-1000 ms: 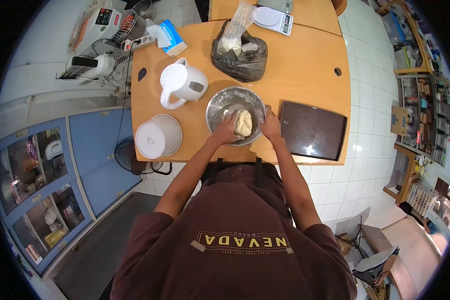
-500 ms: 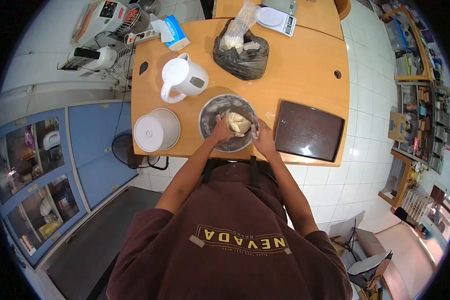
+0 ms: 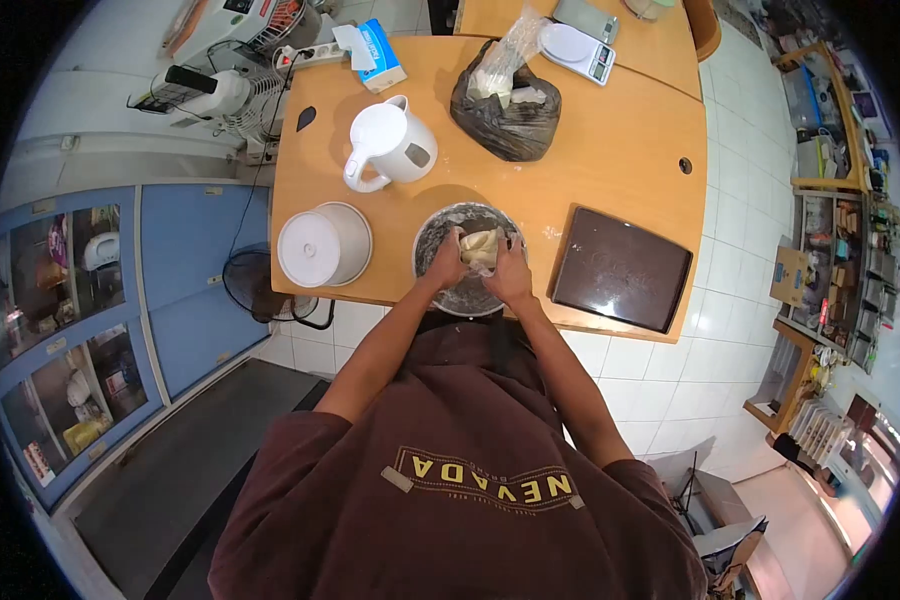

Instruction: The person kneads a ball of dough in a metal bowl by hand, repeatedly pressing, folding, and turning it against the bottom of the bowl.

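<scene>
A pale lump of dough (image 3: pixel 480 247) is held between both hands over a metal bowl (image 3: pixel 467 300) with a flour-dusted inside, at the table's near edge. My left hand (image 3: pixel 448 258) grips the dough's left side, fingers curled against it. From the right, my right hand (image 3: pixel 511 268) is closed on the other side of the dough. Flour whitens the fingers. Left of the bowl is a white lidded tub (image 3: pixel 322 245); a dark baking tray (image 3: pixel 622 270) lies to its right.
A white kettle (image 3: pixel 390 143) stands behind the tub. Farther back are a tissue box (image 3: pixel 381 62), a black plastic bag (image 3: pixel 510 125) holding a clear bag, and a white scale (image 3: pixel 577 52). A fan (image 3: pixel 255 285) stands beside the table's left edge.
My right hand has moved from the bowl's right rim inward onto the dough. The whole view has shifted slightly, and the dough looks more lifted and squeezed between both hands.
</scene>
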A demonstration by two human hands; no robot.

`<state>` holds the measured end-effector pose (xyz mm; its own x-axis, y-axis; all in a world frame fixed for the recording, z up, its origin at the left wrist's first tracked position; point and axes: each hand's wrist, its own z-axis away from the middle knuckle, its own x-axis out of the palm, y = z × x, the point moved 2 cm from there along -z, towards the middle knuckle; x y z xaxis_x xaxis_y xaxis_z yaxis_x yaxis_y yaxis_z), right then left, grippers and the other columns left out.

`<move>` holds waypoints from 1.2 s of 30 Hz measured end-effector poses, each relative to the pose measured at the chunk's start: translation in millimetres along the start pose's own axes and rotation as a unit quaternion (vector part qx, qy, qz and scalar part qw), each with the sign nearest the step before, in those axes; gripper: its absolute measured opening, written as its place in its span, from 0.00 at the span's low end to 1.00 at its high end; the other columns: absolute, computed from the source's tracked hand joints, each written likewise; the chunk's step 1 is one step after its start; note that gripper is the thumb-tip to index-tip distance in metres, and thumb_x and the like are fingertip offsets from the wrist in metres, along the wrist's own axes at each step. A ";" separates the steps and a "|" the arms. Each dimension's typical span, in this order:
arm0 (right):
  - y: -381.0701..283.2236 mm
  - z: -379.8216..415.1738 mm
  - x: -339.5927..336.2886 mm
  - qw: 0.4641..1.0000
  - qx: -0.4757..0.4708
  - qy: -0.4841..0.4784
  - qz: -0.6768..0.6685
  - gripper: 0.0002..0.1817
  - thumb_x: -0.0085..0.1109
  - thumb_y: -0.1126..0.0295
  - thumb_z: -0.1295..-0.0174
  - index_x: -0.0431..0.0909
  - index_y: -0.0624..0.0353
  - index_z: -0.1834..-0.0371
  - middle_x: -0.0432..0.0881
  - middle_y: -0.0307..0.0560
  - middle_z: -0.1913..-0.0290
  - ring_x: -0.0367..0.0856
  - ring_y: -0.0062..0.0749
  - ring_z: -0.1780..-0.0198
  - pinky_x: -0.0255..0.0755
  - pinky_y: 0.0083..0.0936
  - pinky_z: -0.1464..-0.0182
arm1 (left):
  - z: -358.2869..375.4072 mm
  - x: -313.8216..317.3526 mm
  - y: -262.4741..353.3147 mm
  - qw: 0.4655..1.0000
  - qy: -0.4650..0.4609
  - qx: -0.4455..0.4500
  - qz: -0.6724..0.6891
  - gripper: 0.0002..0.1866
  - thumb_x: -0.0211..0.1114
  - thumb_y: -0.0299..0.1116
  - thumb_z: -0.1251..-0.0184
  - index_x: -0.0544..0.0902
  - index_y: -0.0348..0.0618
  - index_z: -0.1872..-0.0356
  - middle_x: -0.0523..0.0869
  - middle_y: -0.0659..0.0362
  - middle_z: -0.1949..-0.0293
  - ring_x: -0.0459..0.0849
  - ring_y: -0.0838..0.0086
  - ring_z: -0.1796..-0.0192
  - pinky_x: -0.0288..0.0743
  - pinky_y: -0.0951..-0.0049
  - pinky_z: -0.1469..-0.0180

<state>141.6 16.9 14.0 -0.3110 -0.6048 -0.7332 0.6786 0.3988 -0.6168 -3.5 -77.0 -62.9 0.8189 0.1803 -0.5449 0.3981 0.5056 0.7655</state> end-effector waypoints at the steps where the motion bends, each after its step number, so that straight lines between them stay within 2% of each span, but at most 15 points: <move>1: -2.0 0.4 2.5 1.000 0.012 -0.002 0.013 0.46 0.74 0.59 0.47 0.62 0.68 0.27 0.64 0.75 0.33 0.72 0.69 0.36 0.75 0.52 0.40 | 0.5 0.7 -1.7 1.000 0.010 0.022 0.012 0.40 0.81 0.29 0.57 0.71 0.33 0.40 0.81 0.37 0.46 0.80 0.43 0.41 0.74 0.54 0.38; 4: -3.0 -1.8 19.2 0.998 0.032 0.037 0.047 0.47 0.75 0.59 0.48 0.62 0.66 0.27 0.64 0.75 0.33 0.73 0.68 0.36 0.74 0.51 0.39 | 1.6 2.9 -11.7 0.999 0.003 0.030 0.022 0.37 0.80 0.28 0.55 0.73 0.33 0.40 0.83 0.40 0.49 0.81 0.44 0.42 0.75 0.55 0.38; 7: 1.9 -8.7 33.5 0.994 0.047 0.058 0.077 0.46 0.76 0.60 0.49 0.63 0.65 0.28 0.68 0.73 0.37 0.74 0.67 0.38 0.73 0.50 0.38 | 3.9 6.1 -33.9 0.996 -0.042 -0.017 0.074 0.35 0.77 0.26 0.52 0.75 0.34 0.39 0.84 0.41 0.48 0.82 0.45 0.42 0.75 0.55 0.38; 10: 0.3 -11.5 34.5 0.994 0.079 0.026 0.071 0.48 0.77 0.65 0.51 0.61 0.63 0.26 0.67 0.70 0.35 0.73 0.66 0.36 0.72 0.48 0.34 | -3.1 24.3 -68.5 0.955 -0.077 -0.053 0.280 0.33 0.73 0.22 0.50 0.76 0.35 0.38 0.86 0.41 0.48 0.83 0.48 0.42 0.76 0.57 0.39; 11: -3.2 -13.1 33.5 0.994 0.092 0.012 0.061 0.49 0.77 0.68 0.52 0.60 0.62 0.26 0.67 0.70 0.34 0.72 0.66 0.34 0.71 0.47 0.33 | -4.9 28.3 -71.6 0.957 -0.077 -0.063 0.274 0.34 0.70 0.19 0.50 0.75 0.35 0.36 0.86 0.42 0.46 0.85 0.52 0.43 0.77 0.60 0.40; 14: 8.0 -12.9 40.0 0.997 0.050 0.035 0.053 0.49 0.76 0.70 0.53 0.61 0.59 0.25 0.70 0.67 0.37 0.74 0.65 0.37 0.72 0.47 0.34 | 4.6 -4.1 -30.0 0.994 -0.072 -0.010 0.078 0.33 0.71 0.19 0.47 0.75 0.36 0.35 0.87 0.45 0.45 0.86 0.57 0.43 0.77 0.62 0.41; 15: 8.1 -9.4 38.3 0.997 0.031 0.038 0.055 0.48 0.76 0.70 0.53 0.61 0.59 0.26 0.70 0.67 0.38 0.74 0.64 0.37 0.73 0.48 0.35 | 7.3 -5.4 -28.7 0.994 -0.055 0.007 0.090 0.33 0.74 0.24 0.45 0.76 0.37 0.35 0.87 0.46 0.45 0.87 0.58 0.43 0.77 0.62 0.42; 17: 8.9 -1.8 33.4 0.997 -0.007 0.043 0.059 0.47 0.76 0.69 0.53 0.63 0.58 0.26 0.71 0.66 0.40 0.75 0.63 0.38 0.73 0.48 0.36 | 7.6 -6.4 -27.1 0.984 -0.077 -0.022 0.159 0.33 0.75 0.27 0.45 0.76 0.37 0.36 0.87 0.46 0.46 0.87 0.58 0.44 0.78 0.62 0.43; 18: 8.8 0.3 33.4 0.997 0.010 0.034 0.061 0.47 0.76 0.69 0.53 0.64 0.57 0.26 0.72 0.64 0.41 0.75 0.62 0.38 0.74 0.48 0.36 | 6.5 -3.9 -32.2 0.977 -0.088 -0.037 0.192 0.33 0.76 0.28 0.45 0.77 0.37 0.36 0.87 0.46 0.46 0.87 0.58 0.44 0.78 0.62 0.44; 19: 8.3 1.0 33.7 0.997 0.027 0.025 0.063 0.46 0.76 0.68 0.53 0.64 0.55 0.26 0.72 0.63 0.41 0.75 0.61 0.38 0.74 0.47 0.36 | 5.8 -2.1 -34.3 0.982 -0.053 0.007 0.182 0.29 0.76 0.28 0.44 0.79 0.36 0.39 0.89 0.48 0.49 0.89 0.60 0.48 0.79 0.63 0.47; 23: -19.2 15.4 23.5 0.993 0.082 0.035 0.080 0.41 0.74 0.72 0.55 0.71 0.53 0.32 0.75 0.59 0.43 0.75 0.61 0.41 0.76 0.47 0.40 | -6.8 7.0 -57.8 0.962 -0.128 -0.024 0.241 0.22 0.75 0.26 0.45 0.85 0.34 0.47 0.91 0.48 0.55 0.89 0.67 0.55 0.80 0.67 0.52; 29: -19.1 16.1 27.7 0.984 0.003 0.035 0.176 0.33 0.74 0.71 0.53 0.77 0.52 0.38 0.75 0.57 0.43 0.75 0.58 0.40 0.78 0.46 0.42 | -1.1 -16.1 -31.7 0.991 -0.084 0.046 0.092 0.25 0.76 0.27 0.50 0.85 0.32 0.48 0.88 0.42 0.56 0.88 0.54 0.52 0.79 0.60 0.48; 32: -10.5 18.7 30.7 0.985 -0.020 0.052 0.161 0.30 0.73 0.70 0.51 0.77 0.53 0.41 0.75 0.58 0.41 0.75 0.58 0.40 0.77 0.47 0.43 | -2.5 -15.2 -32.4 0.994 -0.056 0.073 0.051 0.26 0.78 0.29 0.52 0.86 0.33 0.48 0.86 0.41 0.56 0.86 0.48 0.51 0.78 0.55 0.48; 35: 5.3 14.9 37.9 0.997 0.034 0.040 0.059 0.35 0.75 0.70 0.52 0.72 0.58 0.37 0.72 0.63 0.39 0.71 0.60 0.35 0.74 0.49 0.37 | 1.5 -17.7 -32.0 0.996 -0.033 0.070 0.052 0.28 0.79 0.29 0.54 0.84 0.34 0.47 0.85 0.42 0.56 0.85 0.46 0.51 0.78 0.56 0.48; 36: 1.0 16.0 32.6 0.997 0.015 0.067 0.034 0.36 0.75 0.68 0.51 0.70 0.59 0.36 0.73 0.64 0.39 0.72 0.61 0.36 0.73 0.49 0.37 | 2.8 -20.6 -28.3 0.995 -0.032 0.077 0.057 0.28 0.78 0.28 0.53 0.83 0.34 0.47 0.85 0.42 0.56 0.84 0.46 0.50 0.78 0.57 0.47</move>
<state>142.8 -13.4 -5.9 -0.3482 -0.4797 -0.8054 0.7201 0.4133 -0.5574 -30.5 -97.4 -72.4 0.8852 0.1718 -0.4322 0.3554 0.3496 0.8669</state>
